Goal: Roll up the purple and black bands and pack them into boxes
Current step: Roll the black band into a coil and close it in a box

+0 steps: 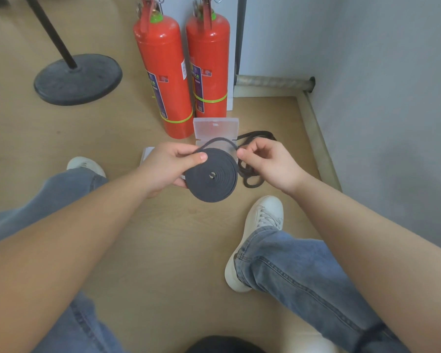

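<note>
At frame centre the left hand (168, 164) has its grip pinched on the coiled black band (211, 179), thumb on its face. The right hand (265, 161) pinches the loose tail (246, 171). Feed that tail flat and taut, so the coil fits the box (215, 127) behind.

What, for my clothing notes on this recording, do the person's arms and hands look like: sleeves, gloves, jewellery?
The left hand and right hand are bare, with no gloves, rings or watch showing. The left forearm and right forearm are uncovered too. No sleeve comes into view before the frame edge, and the wrists carry no straps or markings.
</note>
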`<action>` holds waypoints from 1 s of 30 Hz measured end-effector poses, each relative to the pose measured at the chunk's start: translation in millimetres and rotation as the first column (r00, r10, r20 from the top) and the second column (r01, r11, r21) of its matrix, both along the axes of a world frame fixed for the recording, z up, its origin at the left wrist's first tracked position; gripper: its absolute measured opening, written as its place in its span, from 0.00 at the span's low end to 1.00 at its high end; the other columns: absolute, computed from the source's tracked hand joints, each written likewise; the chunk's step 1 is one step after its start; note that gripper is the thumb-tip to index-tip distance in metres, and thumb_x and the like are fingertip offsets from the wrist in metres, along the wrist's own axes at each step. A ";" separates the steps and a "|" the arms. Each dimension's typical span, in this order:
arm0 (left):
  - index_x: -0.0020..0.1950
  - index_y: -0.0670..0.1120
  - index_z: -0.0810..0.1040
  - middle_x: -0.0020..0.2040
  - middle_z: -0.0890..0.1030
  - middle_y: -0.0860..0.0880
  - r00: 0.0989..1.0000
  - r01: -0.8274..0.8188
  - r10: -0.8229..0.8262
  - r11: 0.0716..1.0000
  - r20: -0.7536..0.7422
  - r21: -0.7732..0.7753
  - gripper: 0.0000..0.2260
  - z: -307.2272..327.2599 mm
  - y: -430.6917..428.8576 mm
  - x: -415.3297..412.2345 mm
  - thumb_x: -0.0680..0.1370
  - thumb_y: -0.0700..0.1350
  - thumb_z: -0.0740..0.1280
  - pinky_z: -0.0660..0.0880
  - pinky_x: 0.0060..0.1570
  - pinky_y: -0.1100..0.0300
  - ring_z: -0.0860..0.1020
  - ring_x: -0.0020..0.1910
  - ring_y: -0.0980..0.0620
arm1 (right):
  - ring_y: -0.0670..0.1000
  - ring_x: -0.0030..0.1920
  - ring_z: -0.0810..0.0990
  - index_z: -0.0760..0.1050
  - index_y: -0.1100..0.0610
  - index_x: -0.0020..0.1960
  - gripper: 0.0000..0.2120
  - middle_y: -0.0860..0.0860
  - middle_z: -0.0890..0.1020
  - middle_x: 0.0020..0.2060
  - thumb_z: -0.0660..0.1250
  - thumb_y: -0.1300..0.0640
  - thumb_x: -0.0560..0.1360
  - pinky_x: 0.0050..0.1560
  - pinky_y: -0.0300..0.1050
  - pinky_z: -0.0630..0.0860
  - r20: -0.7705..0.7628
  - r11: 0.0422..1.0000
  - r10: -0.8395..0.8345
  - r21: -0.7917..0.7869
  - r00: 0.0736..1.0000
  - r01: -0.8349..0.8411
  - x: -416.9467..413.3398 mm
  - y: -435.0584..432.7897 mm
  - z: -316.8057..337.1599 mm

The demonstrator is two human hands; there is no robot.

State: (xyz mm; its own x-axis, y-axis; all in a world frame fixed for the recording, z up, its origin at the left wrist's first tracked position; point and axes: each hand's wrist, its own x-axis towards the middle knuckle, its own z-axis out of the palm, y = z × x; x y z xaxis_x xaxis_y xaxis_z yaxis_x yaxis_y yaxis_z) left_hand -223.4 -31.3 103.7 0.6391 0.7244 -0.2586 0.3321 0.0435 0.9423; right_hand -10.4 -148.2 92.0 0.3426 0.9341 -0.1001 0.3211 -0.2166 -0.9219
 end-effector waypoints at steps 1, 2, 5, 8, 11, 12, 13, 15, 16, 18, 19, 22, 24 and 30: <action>0.53 0.56 0.84 0.42 0.87 0.57 1.000 0.015 -0.015 1.000 -0.013 0.020 0.07 -0.1 -1.1 0.3 0.80 0.45 0.69 0.81 0.35 0.61 0.85 0.41 0.58 | 0.53 0.37 0.77 0.76 0.53 0.40 0.15 0.52 0.82 0.37 0.73 0.43 0.74 0.45 0.52 0.77 0.045 1.000 0.030 0.001 0.999 -0.030 1.2 0.7 1.7; 0.52 0.56 0.84 0.42 0.87 0.58 0.999 0.032 -0.031 0.999 -0.028 0.036 0.07 -0.7 -1.9 0.6 0.80 0.44 0.69 0.81 0.35 0.61 0.85 0.42 0.59 | 0.54 0.39 0.80 0.76 0.52 0.40 0.11 0.52 0.84 0.40 0.74 0.48 0.75 0.47 0.53 0.79 0.086 0.998 0.065 -0.004 0.994 -0.065 2.2 1.5 3.0; 0.49 0.57 0.84 0.41 0.84 0.67 0.994 0.083 -0.078 0.994 -0.071 0.073 0.07 -1.2 -3.6 2.4 0.79 0.44 0.71 0.81 0.35 0.63 0.85 0.43 0.61 | 0.55 0.51 0.85 0.73 0.45 0.41 0.10 0.50 0.85 0.50 0.74 0.55 0.72 0.57 0.60 0.81 0.135 0.992 0.122 0.010 0.983 -0.124 1.5 4.4 7.9; 0.47 0.57 0.84 0.39 0.83 0.70 0.989 0.118 -0.108 0.987 -0.098 0.110 0.08 -0.7 -5.0 2.8 0.79 0.43 0.71 0.80 0.34 0.64 0.84 0.42 0.63 | 0.51 0.54 0.82 0.68 0.44 0.43 0.13 0.49 0.83 0.59 0.74 0.53 0.71 0.61 0.59 0.78 0.210 0.990 0.129 0.031 0.969 -0.139 -0.2 4.3 15.8; 0.48 0.56 0.86 0.36 0.83 0.64 0.976 0.167 -0.133 0.966 -0.174 0.197 0.06 -1.2 -3.2 2.6 0.78 0.44 0.72 0.80 0.33 0.62 0.81 0.36 0.62 | 0.49 0.55 0.79 0.67 0.53 0.46 0.15 0.48 0.79 0.64 0.75 0.52 0.74 0.59 0.51 0.76 0.329 0.987 0.088 0.096 0.940 -0.126 0.6 2.2 18.7; 0.48 0.56 0.86 0.34 0.81 0.62 0.967 0.194 -0.145 0.952 -0.209 0.237 0.06 -1.4 -3.0 2.9 0.78 0.45 0.72 0.77 0.32 0.63 0.78 0.31 0.62 | 0.48 0.53 0.79 0.67 0.53 0.46 0.16 0.48 0.80 0.63 0.75 0.51 0.75 0.57 0.50 0.76 0.341 0.986 0.075 0.116 0.937 -0.121 0.5 2.0 19.1; 0.49 0.56 0.86 0.32 0.79 0.61 0.959 0.217 -0.151 0.937 -0.241 0.274 0.06 -1.5 -3.2 3.3 0.78 0.46 0.72 0.73 0.31 0.65 0.75 0.29 0.61 | 0.47 0.50 0.80 0.66 0.53 0.45 0.15 0.47 0.82 0.59 0.74 0.51 0.75 0.53 0.48 0.77 0.338 0.985 0.068 0.125 0.939 -0.116 0.4 2.3 19.3; 0.49 0.57 0.86 0.30 0.78 0.61 0.948 0.240 -0.150 0.915 -0.280 0.324 0.05 -0.5 -4.2 3.7 0.78 0.47 0.72 0.69 0.31 0.68 0.74 0.27 0.62 | 0.46 0.42 0.80 0.68 0.54 0.46 0.13 0.48 0.85 0.48 0.72 0.53 0.77 0.46 0.46 0.77 0.299 0.987 0.075 0.115 0.951 -0.114 -1.1 4.4 16.2; 0.50 0.58 0.86 0.29 0.78 0.62 0.946 0.244 -0.146 0.909 -0.290 0.337 0.06 0.4 -5.1 3.9 0.78 0.47 0.72 0.68 0.30 0.72 0.76 0.29 0.64 | 0.47 0.41 0.80 0.70 0.55 0.48 0.10 0.49 0.84 0.45 0.72 0.55 0.78 0.45 0.45 0.77 0.287 0.986 0.090 0.112 0.954 -0.126 -2.8 5.1 14.2; 0.51 0.58 0.86 0.30 0.80 0.64 0.942 0.251 -0.144 0.901 -0.302 0.354 0.06 1.6 -6.9 4.8 0.77 0.48 0.72 0.67 0.31 0.77 0.77 0.32 0.69 | 0.47 0.44 0.82 0.75 0.55 0.51 0.06 0.48 0.84 0.44 0.72 0.57 0.78 0.48 0.44 0.79 0.292 0.977 0.150 0.105 0.945 -0.188 -6.5 6.0 10.4; 0.51 0.58 0.86 0.30 0.80 0.65 0.943 0.254 -0.146 0.898 -0.299 0.360 0.06 1.4 -7.4 5.6 0.77 0.48 0.72 0.67 0.31 0.78 0.77 0.33 0.70 | 0.46 0.45 0.82 0.77 0.55 0.52 0.06 0.48 0.84 0.45 0.72 0.57 0.78 0.49 0.44 0.79 0.291 0.971 0.189 0.088 0.938 -0.223 -8.3 6.1 8.3; 0.52 0.57 0.86 0.30 0.79 0.65 0.950 0.262 -0.177 0.902 -0.259 0.345 0.06 2.3 -8.9 7.7 0.78 0.47 0.72 0.67 0.29 0.75 0.76 0.30 0.66 | 0.39 0.37 0.80 0.80 0.52 0.52 0.06 0.46 0.84 0.41 0.74 0.58 0.77 0.41 0.33 0.74 0.239 0.959 0.272 0.010 0.932 -0.282 -15.1 5.5 4.8; 0.52 0.57 0.86 0.30 0.79 0.64 0.954 0.264 -0.195 0.909 -0.230 0.324 0.06 2.9 -8.9 8.4 0.78 0.46 0.72 0.69 0.29 0.72 0.76 0.30 0.65 | 0.39 0.36 0.81 0.80 0.51 0.49 0.07 0.48 0.85 0.40 0.75 0.59 0.76 0.41 0.34 0.74 0.194 0.964 0.260 0.011 0.946 -0.267 -18.6 5.1 4.1; 0.53 0.55 0.85 0.44 0.87 0.54 0.994 0.106 -0.107 0.988 -0.001 0.114 0.08 6.4 -9.8 7.6 0.79 0.42 0.71 0.82 0.38 0.59 0.86 0.45 0.56 | 0.47 0.41 0.86 0.84 0.54 0.46 0.06 0.50 0.88 0.41 0.73 0.64 0.76 0.41 0.38 0.80 -0.350 0.993 0.099 0.102 0.932 -0.067 -18.3 5.4 12.1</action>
